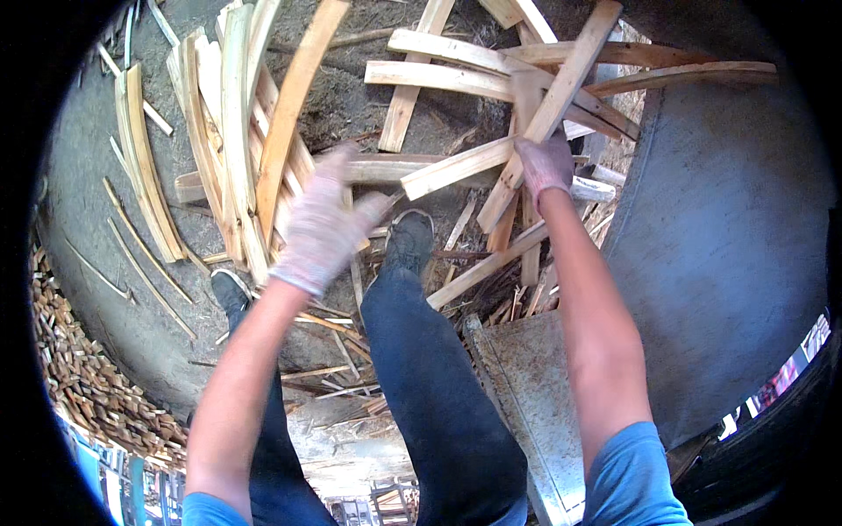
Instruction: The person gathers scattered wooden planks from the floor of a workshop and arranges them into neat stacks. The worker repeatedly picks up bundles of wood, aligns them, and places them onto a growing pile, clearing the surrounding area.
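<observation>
My left hand [323,223], in a pale knitted glove, is in the air over the ground with its thumb and fingers apart. It is smeared by motion and I see nothing in it. Just left of it a bundle of long wooden slats [235,123] lies fanned out. My right hand [545,167], gloved too, is closed around a wooden slat [574,70] that slants from upper right to lower left. A shorter slat [456,167] crosses under that one beside the hand. More slats [465,81] lie crisscross beyond; the fingertips are partly hidden.
A large grey metal sheet [719,219] stands at right, with a rusty metal panel [535,394] nearer me. Thin strips and splinters litter the ground around my shoes [409,241]. A big heap of cut wood pieces [96,377] lies at the lower left.
</observation>
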`<state>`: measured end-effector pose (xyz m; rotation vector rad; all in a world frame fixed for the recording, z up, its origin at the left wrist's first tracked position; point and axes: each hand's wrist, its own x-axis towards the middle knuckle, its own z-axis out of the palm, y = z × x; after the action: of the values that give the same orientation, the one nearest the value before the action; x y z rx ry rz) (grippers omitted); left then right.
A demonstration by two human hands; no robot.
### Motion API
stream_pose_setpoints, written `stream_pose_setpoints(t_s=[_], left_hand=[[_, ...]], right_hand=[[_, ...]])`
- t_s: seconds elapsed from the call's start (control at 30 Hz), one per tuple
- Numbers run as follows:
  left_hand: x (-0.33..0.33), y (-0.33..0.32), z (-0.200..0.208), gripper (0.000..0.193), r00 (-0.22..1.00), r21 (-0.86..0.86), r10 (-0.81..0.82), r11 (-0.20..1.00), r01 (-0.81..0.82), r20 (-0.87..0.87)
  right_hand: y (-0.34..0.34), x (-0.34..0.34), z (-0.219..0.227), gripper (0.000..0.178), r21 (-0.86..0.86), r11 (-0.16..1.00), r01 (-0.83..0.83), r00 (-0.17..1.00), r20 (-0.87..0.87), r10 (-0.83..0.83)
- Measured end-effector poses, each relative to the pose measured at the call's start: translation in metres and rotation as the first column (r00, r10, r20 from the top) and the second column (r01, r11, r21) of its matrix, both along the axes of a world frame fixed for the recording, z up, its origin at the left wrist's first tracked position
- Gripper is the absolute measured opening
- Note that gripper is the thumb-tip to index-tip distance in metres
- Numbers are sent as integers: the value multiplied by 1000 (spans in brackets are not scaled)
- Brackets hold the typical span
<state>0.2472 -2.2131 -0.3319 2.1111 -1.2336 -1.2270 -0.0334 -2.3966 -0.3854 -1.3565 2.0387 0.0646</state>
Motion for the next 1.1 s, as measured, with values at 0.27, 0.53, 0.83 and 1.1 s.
stream_pose_setpoints(t_s=[0.27, 0.53, 0.83, 1.1], left_hand=[[-92, -40, -47, 86, 961, 133, -276, 951, 278, -31], [-109, -46, -68, 49, 847, 339, -357, 800, 495, -394], [-62, 35, 40, 48, 876, 458, 86, 874, 162, -474], [13, 127, 125, 28, 941, 402, 167, 915, -37, -295]], right_hand=[[46, -21, 3, 67, 253, 955, -156, 957, -199, 209], [49, -45, 2, 60, 415, 908, 53, 971, 191, -144], [106, 33, 96, 53, 512, 848, -135, 926, 370, -76], [188, 136, 158, 69, 293, 939, -180, 845, 534, -5]])
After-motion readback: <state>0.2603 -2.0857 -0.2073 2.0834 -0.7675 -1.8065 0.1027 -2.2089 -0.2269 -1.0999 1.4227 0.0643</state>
